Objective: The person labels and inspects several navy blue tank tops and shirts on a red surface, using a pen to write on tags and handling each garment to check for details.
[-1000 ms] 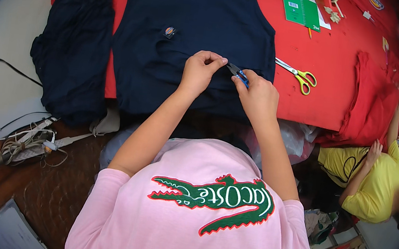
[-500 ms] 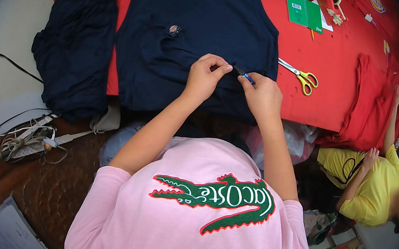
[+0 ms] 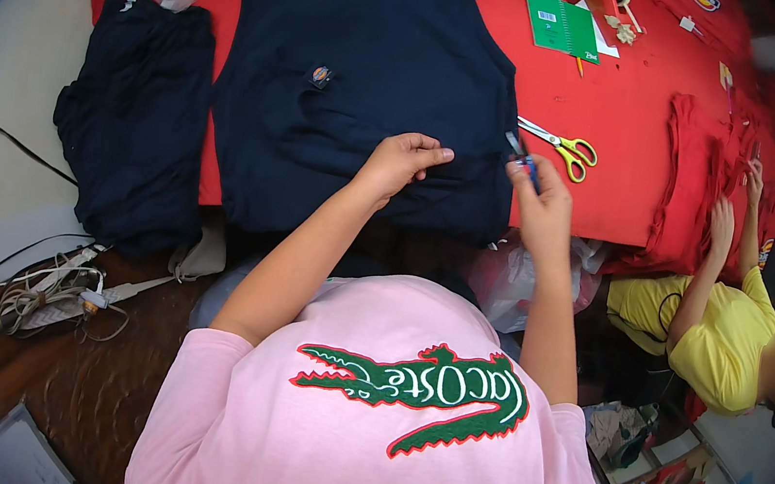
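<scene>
A dark navy garment (image 3: 366, 34) lies spread out in front of me, with a small patch (image 3: 319, 75) on it. Over its near part, my left hand (image 3: 399, 167) is closed, thumb and forefinger pressed together; whatever is between them is too small to make out. My right hand (image 3: 539, 203) is closed round small blue-handled thread snips (image 3: 526, 169), their metal tips pointing up and away at the garment's right edge. Just beyond that hand, scissors with yellow-green handles (image 3: 577, 157) rest on the red cloth.
Folded navy clothing (image 3: 135, 111) hangs over the table's left edge. A green notebook (image 3: 561, 25) and pencil (image 3: 579, 67) lie far right on the red table cover (image 3: 609, 198). At right, a person in yellow (image 3: 717, 344) handles red garments (image 3: 690, 174). Tangled cables (image 3: 58, 292) lie lower left.
My right hand has moved right with the snips, away from my left hand, and their tips now point more upward. My left hand stays pinched over the garment.
</scene>
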